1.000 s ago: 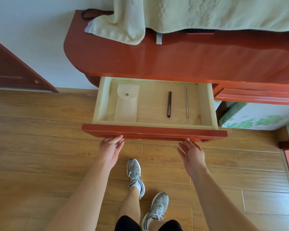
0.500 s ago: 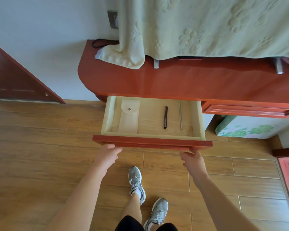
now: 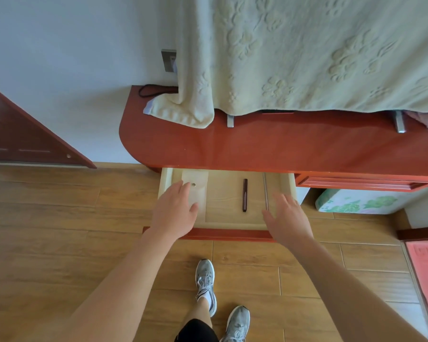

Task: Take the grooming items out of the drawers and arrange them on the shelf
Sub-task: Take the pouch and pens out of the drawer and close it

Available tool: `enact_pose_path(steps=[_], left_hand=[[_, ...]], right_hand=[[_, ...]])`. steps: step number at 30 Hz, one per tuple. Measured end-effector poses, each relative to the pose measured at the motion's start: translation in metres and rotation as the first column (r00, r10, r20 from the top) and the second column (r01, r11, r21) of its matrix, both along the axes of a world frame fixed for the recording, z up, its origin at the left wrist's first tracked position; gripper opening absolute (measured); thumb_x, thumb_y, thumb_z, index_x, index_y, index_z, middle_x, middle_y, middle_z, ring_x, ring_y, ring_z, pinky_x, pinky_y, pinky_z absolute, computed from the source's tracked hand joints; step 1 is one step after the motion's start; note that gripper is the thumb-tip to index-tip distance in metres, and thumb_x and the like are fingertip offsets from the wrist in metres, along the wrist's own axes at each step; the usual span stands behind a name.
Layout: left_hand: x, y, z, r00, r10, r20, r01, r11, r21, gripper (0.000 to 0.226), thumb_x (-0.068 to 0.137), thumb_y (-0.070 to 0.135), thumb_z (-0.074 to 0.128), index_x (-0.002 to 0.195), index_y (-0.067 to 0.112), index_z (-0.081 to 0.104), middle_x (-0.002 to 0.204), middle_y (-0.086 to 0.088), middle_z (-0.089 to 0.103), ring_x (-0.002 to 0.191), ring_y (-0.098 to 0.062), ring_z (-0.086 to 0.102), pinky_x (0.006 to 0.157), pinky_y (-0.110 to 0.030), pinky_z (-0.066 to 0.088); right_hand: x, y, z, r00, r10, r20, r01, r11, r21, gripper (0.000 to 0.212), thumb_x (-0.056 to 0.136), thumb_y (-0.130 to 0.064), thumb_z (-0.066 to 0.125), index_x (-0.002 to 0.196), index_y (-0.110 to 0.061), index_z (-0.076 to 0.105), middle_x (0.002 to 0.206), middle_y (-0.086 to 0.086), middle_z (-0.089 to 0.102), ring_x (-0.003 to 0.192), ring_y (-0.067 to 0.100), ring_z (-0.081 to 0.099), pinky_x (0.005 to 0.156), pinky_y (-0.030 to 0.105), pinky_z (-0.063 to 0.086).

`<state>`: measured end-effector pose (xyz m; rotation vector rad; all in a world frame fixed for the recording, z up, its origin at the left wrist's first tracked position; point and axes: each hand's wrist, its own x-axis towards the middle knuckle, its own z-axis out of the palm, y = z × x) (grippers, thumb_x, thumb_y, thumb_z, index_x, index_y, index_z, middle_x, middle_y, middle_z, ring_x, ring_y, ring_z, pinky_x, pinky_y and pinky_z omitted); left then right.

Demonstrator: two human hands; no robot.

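Red desk, drawer open: L hand, R hand above it palms-down, fingers loose, holding nothing.

L hand & R hand: arms extended fwd, palms down, fingers straight, spread.

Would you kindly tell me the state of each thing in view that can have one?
Red wooden drawer with pale interior: pulled open.
Neighbouring red drawer, right: closed.
Pale flat pouch with snap: flap shut, lying in drawer.
Dark slim stick: lying flat in drawer.
Thin metal rod: lying flat in drawer.
Left hand: open, above pouch.
Right hand: open, near rod.
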<state>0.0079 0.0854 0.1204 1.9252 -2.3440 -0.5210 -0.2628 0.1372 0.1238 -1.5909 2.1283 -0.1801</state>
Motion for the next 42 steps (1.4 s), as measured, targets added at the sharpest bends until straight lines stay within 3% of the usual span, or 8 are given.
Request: enact_pose_path(steps=[7,15,20,24,28,33,39,42], left_hand=[[0.001,-0.043,-0.035,0.988,-0.120,0.101,0.110,0.989,0.097,0.049,0.101,0.033,0.044,0.146,0.015,0.036,0.148,-0.003,0.039,0.139,-0.022,0.034,0.114,-0.038,0.035],[-0.010,-0.071,-0.082,0.997,-0.033,0.076,0.009,0.956,0.292,0.060,0.102,0.031,0.044,0.152,0.011,0.020,0.158,-0.011,0.022,0.145,-0.027,0.026,0.109,-0.039,0.041],[-0.013,-0.071,-0.100,0.991,0.059,0.118,-0.098,0.928,0.360,0.055,0.099,0.032,0.050,0.147,0.016,0.028,0.138,-0.016,0.042,0.125,-0.030,0.048,0.091,-0.036,0.051],[-0.012,-0.068,-0.111,0.990,0.082,0.114,-0.116,0.933,0.340,0.060,0.094,0.026,0.058,0.145,0.021,0.028,0.116,-0.013,0.057,0.091,-0.025,0.065,0.075,-0.036,0.058],[-0.011,-0.068,-0.111,0.985,0.162,0.068,-0.175,0.924,0.339,0.058,0.092,0.015,0.061,0.141,0.026,0.032,0.108,-0.007,0.055,0.076,-0.019,0.063,0.056,-0.026,0.045],[-0.011,-0.071,-0.113,0.963,0.268,-0.016,-0.244,0.901,0.358,0.057,0.089,0.010,0.066,0.135,0.027,0.037,0.108,-0.009,0.052,0.075,-0.020,0.056,0.061,-0.028,0.040],[-0.013,-0.073,-0.115,0.916,0.390,-0.098,-0.327,0.865,0.381,0.087,0.083,0.006,0.072,0.151,0.024,0.022,0.127,-0.008,0.052,0.084,-0.021,0.064,0.066,-0.026,0.046],[-0.014,-0.075,-0.113,0.865,0.473,-0.169,-0.375,0.832,0.410,0.076,0.079,0.002,0.074,0.141,0.019,0.034,0.120,-0.001,0.060,0.090,-0.019,0.064,0.067,-0.025,0.048]], right_hand=[[0.003,-0.087,-0.012,0.959,0.225,-0.170,-0.224,0.974,0.024,0.056,0.096,-0.030,0.046,0.147,-0.013,0.031,0.151,0.003,0.035,0.136,0.025,0.034,0.108,0.038,0.035],[0.021,-0.143,-0.036,0.940,0.257,-0.226,-0.267,0.963,-0.015,0.052,0.097,-0.033,0.046,0.144,-0.014,0.037,0.148,0.003,0.038,0.136,0.024,0.033,0.110,0.037,0.033],[0.015,-0.141,-0.045,0.936,0.264,-0.232,-0.284,0.957,-0.057,0.050,0.097,-0.037,0.046,0.143,-0.017,0.042,0.148,0.002,0.038,0.136,0.022,0.031,0.109,0.037,0.033],[0.013,-0.140,-0.047,0.937,0.268,-0.223,-0.291,0.954,-0.077,0.051,0.097,-0.037,0.047,0.143,-0.016,0.043,0.148,0.003,0.039,0.136,0.023,0.032,0.110,0.038,0.034],[0.012,-0.139,-0.049,0.940,0.267,-0.212,-0.290,0.953,-0.089,0.050,0.097,-0.036,0.049,0.142,-0.016,0.043,0.148,0.003,0.039,0.137,0.023,0.032,0.110,0.039,0.034],[0.012,-0.140,-0.053,0.950,0.247,-0.192,-0.272,0.955,-0.115,0.050,0.095,-0.034,0.054,0.140,-0.016,0.047,0.145,0.002,0.042,0.135,0.023,0.034,0.109,0.040,0.036],[0.012,-0.141,-0.055,0.960,0.224,-0.170,-0.249,0.959,-0.138,0.049,0.093,-0.031,0.058,0.138,-0.016,0.050,0.143,0.001,0.045,0.134,0.023,0.036,0.106,0.040,0.039],[0.011,-0.141,-0.055,0.962,0.219,-0.163,-0.241,0.961,-0.136,0.049,0.093,-0.031,0.059,0.139,-0.017,0.049,0.144,-0.001,0.045,0.134,0.021,0.036,0.106,0.039,0.039]])
